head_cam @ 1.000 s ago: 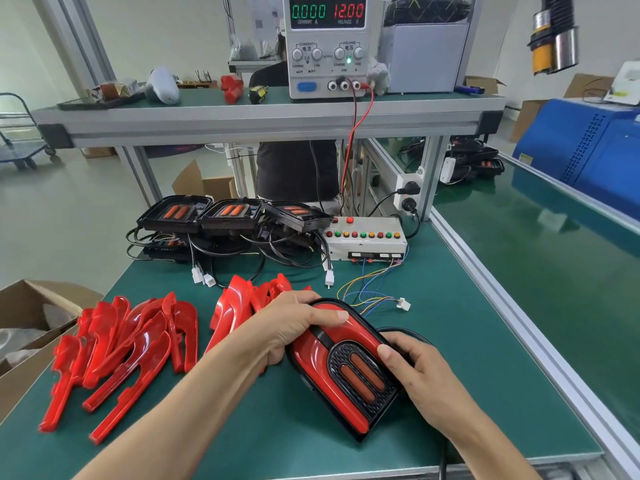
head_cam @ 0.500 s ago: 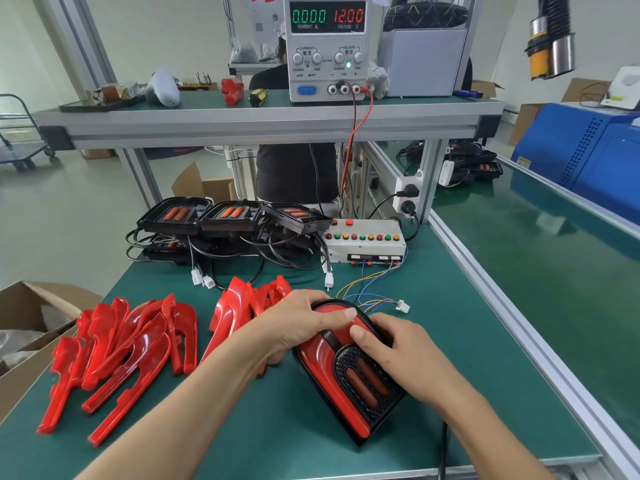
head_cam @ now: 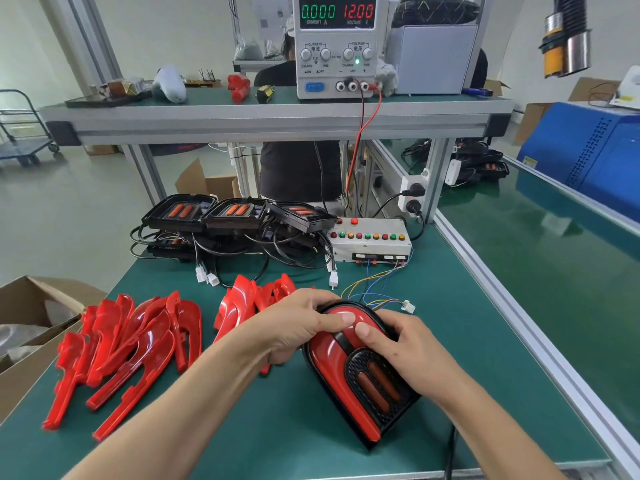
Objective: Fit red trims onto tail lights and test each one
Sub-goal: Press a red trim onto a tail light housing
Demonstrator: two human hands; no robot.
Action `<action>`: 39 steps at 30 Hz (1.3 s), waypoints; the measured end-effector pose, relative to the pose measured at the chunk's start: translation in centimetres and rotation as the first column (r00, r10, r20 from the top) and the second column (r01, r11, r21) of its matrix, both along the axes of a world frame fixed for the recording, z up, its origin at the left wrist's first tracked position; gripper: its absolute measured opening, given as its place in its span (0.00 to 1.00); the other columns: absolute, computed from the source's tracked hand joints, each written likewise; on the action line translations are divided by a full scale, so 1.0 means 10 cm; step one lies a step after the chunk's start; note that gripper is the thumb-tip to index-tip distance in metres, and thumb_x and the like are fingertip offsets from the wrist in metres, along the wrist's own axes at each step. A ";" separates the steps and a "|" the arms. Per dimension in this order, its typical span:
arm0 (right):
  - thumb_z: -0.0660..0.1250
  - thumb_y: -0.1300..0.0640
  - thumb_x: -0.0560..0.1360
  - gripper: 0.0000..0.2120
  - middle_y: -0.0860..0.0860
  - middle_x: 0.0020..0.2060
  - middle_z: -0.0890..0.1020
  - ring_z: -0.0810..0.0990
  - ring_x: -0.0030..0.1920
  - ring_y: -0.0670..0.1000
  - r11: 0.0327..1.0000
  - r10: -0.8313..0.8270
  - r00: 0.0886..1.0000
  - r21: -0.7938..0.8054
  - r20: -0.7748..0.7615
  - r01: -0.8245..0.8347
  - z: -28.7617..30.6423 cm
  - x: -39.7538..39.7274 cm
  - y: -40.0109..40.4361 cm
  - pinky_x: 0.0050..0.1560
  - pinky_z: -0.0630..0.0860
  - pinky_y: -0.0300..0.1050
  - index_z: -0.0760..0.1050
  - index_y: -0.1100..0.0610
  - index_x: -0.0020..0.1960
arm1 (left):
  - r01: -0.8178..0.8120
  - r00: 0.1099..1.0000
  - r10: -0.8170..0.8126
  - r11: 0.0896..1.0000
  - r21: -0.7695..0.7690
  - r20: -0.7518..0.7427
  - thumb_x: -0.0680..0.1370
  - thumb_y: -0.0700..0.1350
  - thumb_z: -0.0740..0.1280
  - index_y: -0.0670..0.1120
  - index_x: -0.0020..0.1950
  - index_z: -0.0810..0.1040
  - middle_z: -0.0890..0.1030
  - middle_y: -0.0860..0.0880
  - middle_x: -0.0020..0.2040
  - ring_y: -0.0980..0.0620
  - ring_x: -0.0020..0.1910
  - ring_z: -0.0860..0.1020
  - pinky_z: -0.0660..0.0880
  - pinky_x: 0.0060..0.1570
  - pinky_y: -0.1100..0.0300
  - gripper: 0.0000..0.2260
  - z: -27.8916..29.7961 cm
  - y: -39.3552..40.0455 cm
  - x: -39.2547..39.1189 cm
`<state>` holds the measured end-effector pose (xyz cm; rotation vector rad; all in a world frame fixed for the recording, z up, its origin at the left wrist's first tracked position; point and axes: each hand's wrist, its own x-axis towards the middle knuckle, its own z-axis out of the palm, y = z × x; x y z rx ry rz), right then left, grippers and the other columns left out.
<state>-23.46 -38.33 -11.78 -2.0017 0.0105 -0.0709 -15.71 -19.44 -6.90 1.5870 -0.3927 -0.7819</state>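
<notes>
At the far left edge an open cardboard box [head_cam: 31, 327] sits beside the green counter [head_cam: 460, 341], and just right of it a loose pile of red trims [head_cam: 128, 348] lies spread on the counter's near left part, with a second smaller heap of red trims [head_cam: 249, 299] standing a little farther right, partly behind the left hand [head_cam: 298, 327]. Farther back, three black tail lights [head_cam: 235, 211] with orange lenses rest in a row on a tangle of black cables with white connectors. The left hand grips the curved top left of the tail light [head_cam: 360, 372] in the near middle of the counter, fingers curled under its edge and thumb pressing on the glossy red trim [head_cam: 329, 355] fitted around the black grille. The right hand [head_cam: 412, 351] is curled round the light's right side, its thumb lying on the trim's top just beside the left thumb. Behind them a white test box [head_cam: 370, 240] with a row of coloured buttons trails thin coloured wires toward the light. On the shelf above, a power supply [head_cam: 334, 46] reads 0.000 and 12.00, with red and black leads dropping from it. At far right stands a blue machine [head_cam: 588, 150]
</notes>
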 end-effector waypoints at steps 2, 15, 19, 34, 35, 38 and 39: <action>0.66 0.28 0.72 0.24 0.48 0.40 0.84 0.81 0.40 0.43 1.000 -0.002 1.000 -0.007 0.025 0.002 0.02 -0.01 0.01 0.48 0.79 0.52 0.81 0.48 0.48 | -0.013 1.000 0.013 1.000 -0.005 0.004 0.79 0.34 0.69 0.39 0.53 0.82 0.83 0.39 0.49 0.44 0.46 0.81 0.79 0.52 0.52 0.04 0.02 -0.01 -0.01; 0.65 0.28 0.72 0.22 0.45 0.42 0.86 0.84 0.44 0.49 0.997 -0.074 0.994 0.008 0.082 0.074 0.02 -0.08 0.08 0.52 0.80 0.57 0.82 0.45 0.51 | -0.054 0.986 0.055 0.998 -0.014 0.157 0.78 0.37 0.72 0.36 0.53 0.82 0.82 0.43 0.44 0.48 0.45 0.79 0.77 0.50 0.53 0.06 -0.01 -0.04 -0.05; 0.66 0.28 0.72 0.21 0.45 0.41 0.85 0.83 0.42 0.45 0.998 -0.055 0.996 0.005 0.071 0.055 0.03 -0.08 0.07 0.50 0.80 0.53 0.81 0.44 0.49 | -0.034 0.984 0.037 0.999 -0.018 0.174 0.78 0.38 0.72 0.35 0.55 0.81 0.82 0.42 0.47 0.48 0.47 0.79 0.76 0.52 0.52 0.08 0.00 0.00 -0.05; 0.60 0.25 0.72 0.29 0.44 0.35 0.83 0.81 0.38 0.45 0.972 -0.158 0.987 -0.173 0.014 0.158 0.04 0.10 0.18 0.49 0.79 0.51 0.79 0.51 0.42 | -0.054 0.971 0.036 0.996 -0.071 -0.238 0.81 0.37 0.65 0.37 0.54 0.83 0.84 0.41 0.46 0.47 0.42 0.83 0.79 0.48 0.55 0.08 -0.04 0.05 0.06; 0.59 0.24 0.71 0.30 0.44 0.37 0.84 0.82 0.41 0.45 0.972 -0.149 0.989 -0.187 -0.006 0.146 0.05 0.11 0.19 0.52 0.79 0.52 0.81 0.49 0.43 | -0.064 0.966 0.046 0.996 -0.063 -0.254 0.81 0.36 0.64 0.36 0.54 0.83 0.85 0.41 0.46 0.46 0.42 0.83 0.79 0.50 0.54 0.08 -0.03 0.06 0.06; 0.59 0.21 0.69 0.32 0.45 0.43 0.87 0.85 0.46 0.48 0.992 -0.056 0.991 -0.122 -0.120 0.041 0.10 0.14 0.18 0.57 0.79 0.54 0.84 0.47 0.50 | -0.089 0.958 0.073 0.995 -0.048 -0.278 0.81 0.35 0.64 0.38 0.51 0.84 0.85 0.41 0.46 0.45 0.44 0.83 0.79 0.54 0.53 0.09 -0.01 0.05 0.05; 0.59 0.21 0.68 0.34 0.46 0.43 0.87 0.85 0.46 0.49 0.994 -0.031 0.989 -0.107 -0.143 0.016 0.12 0.15 0.18 0.58 0.79 0.54 0.84 0.48 0.50 | -0.100 0.959 0.085 0.994 -0.042 -0.272 0.81 0.34 0.64 0.38 0.52 0.84 0.85 0.40 0.47 0.44 0.45 0.83 0.79 0.55 0.52 0.09 -0.01 0.04 0.05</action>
